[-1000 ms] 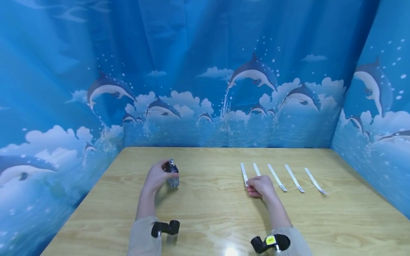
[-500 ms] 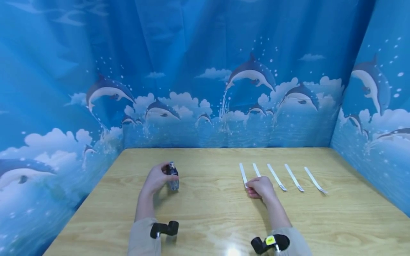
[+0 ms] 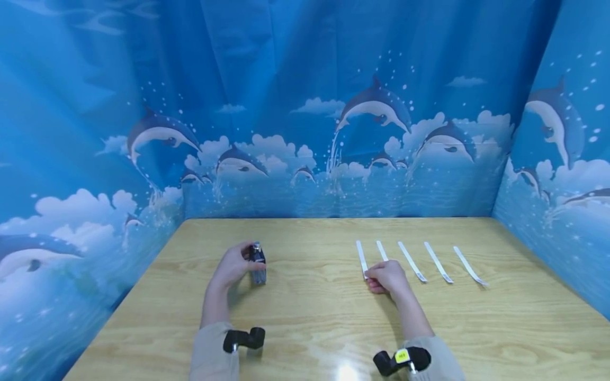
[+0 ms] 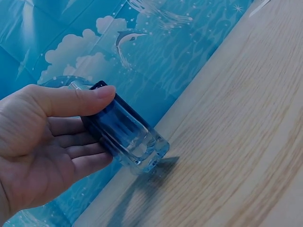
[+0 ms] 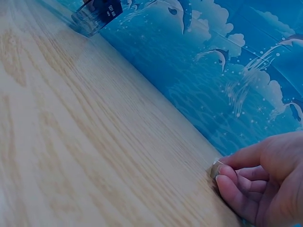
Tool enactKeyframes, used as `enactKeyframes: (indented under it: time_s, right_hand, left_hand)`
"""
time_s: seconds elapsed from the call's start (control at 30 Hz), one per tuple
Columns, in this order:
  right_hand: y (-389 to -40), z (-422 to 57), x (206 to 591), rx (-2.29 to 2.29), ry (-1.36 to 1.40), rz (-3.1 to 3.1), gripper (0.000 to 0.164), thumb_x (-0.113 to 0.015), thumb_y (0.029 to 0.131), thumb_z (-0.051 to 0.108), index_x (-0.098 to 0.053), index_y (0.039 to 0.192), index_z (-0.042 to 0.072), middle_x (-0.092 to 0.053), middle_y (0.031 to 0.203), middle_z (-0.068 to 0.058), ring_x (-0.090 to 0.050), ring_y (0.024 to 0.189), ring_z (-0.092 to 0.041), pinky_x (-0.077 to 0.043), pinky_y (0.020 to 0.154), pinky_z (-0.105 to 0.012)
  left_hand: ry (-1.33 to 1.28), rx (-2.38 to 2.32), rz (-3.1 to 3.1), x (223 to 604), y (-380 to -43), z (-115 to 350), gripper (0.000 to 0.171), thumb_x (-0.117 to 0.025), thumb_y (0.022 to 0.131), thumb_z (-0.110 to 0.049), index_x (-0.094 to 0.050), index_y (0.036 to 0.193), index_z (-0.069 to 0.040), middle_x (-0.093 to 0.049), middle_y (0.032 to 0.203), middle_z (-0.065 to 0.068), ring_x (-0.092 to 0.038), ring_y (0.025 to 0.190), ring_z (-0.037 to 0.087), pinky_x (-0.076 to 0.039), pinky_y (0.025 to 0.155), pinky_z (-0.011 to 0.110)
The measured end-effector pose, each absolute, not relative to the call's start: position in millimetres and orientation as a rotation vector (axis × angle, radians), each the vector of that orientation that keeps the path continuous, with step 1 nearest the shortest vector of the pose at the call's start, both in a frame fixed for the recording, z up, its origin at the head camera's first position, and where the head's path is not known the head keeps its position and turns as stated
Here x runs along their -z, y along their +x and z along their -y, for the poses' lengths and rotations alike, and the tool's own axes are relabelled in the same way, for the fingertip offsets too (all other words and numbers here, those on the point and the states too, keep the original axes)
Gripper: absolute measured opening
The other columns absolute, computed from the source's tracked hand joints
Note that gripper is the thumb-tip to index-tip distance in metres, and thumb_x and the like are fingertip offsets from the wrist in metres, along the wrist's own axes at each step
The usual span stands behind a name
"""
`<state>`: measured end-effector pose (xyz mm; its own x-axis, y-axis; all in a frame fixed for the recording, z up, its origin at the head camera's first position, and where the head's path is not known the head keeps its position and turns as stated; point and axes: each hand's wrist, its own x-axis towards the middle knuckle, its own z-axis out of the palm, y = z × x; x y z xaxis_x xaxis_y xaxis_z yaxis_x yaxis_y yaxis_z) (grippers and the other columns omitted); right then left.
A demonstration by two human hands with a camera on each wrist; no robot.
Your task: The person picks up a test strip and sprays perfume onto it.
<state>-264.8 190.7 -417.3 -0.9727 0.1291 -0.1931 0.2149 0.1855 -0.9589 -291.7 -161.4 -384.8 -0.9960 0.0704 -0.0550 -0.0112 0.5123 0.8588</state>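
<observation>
My left hand (image 3: 231, 266) grips a small glass perfume bottle (image 3: 259, 271), thumb on the near side and fingers behind. In the left wrist view the perfume bottle (image 4: 125, 130) is dark blue at the top and clear at its thick base. It leans, with the base close over the wood and a shadow beneath. Further right, my right hand (image 3: 389, 276) pinches the near end of the leftmost white paper strip (image 3: 361, 254) between thumb and index finger. Part of the second strip (image 3: 382, 250) is hidden behind that hand.
Three more white strips, among them the middle one (image 3: 411, 260) and the far right one (image 3: 469, 264), lie spread out on the wooden table (image 3: 305, 317). Their near ends curl up slightly. A blue dolphin-print curtain (image 3: 305, 106) stands along the back and sides.
My left hand has lowered the perfume bottle slightly and changed its tilt a little. My right hand stays at the leftmost strip, with the strips lying as before.
</observation>
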Motion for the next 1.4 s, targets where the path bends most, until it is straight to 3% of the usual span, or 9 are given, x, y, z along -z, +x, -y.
enactKeyframes:
  time_s: [0.43, 0.97, 1.2, 1.4]
  right_hand:
    - [-266.0, -188.4, 420.0, 1.878, 0.399, -2.391, 0.022, -0.061, 0.082, -0.005, -0.056, 0.100, -0.016, -0.059, 0.062, -0.008, -0.056, 0.047, -0.009, -0.052, 0.049, -0.023]
    - [-264.1, -190.9, 421.0, 1.851, 0.416, -2.433, 0.018, -0.060, 0.082, -0.005, -0.058, 0.096, -0.015, -0.059, 0.062, -0.008, -0.056, 0.047, -0.009, -0.052, 0.049, -0.024]
    - [-261.4, -190.1, 419.3, 1.778, 0.425, -2.475, 0.016, -0.062, 0.082, -0.001, -0.059, 0.093, -0.013, -0.059, 0.062, -0.009, -0.057, 0.047, -0.010, -0.053, 0.050, -0.025]
    - [-262.7, -190.7, 411.9, 1.635, 0.354, -2.604, 0.017, -0.059, 0.085, 0.004, -0.059, 0.092, -0.012, -0.060, 0.063, -0.011, -0.058, 0.048, -0.012, -0.053, 0.050, -0.026]
  left_hand:
    - [0.126, -1.493, -2.621, 387.6, -289.4, 168.8, 0.076, -0.072, 0.078, -0.007, -0.030, 0.140, 0.003, -0.031, 0.141, 0.029, -0.030, 0.129, 0.044, -0.027, 0.104, 0.052]
    - [0.135, -1.416, -2.617, 383.8, -290.2, 167.6, 0.085, -0.074, 0.076, -0.007, -0.023, 0.144, 0.000, -0.030, 0.142, 0.029, -0.028, 0.129, 0.044, -0.023, 0.104, 0.055]
    - [0.135, -1.400, -2.567, 382.7, -285.2, 174.5, 0.093, -0.076, 0.076, -0.015, -0.017, 0.147, -0.002, -0.026, 0.145, 0.028, -0.023, 0.132, 0.043, -0.018, 0.105, 0.056]
    - [0.079, -1.347, -2.641, 365.2, -275.7, 184.8, 0.092, -0.067, 0.085, -0.033, -0.007, 0.148, -0.001, -0.017, 0.150, 0.023, -0.015, 0.135, 0.041, -0.015, 0.106, 0.056]
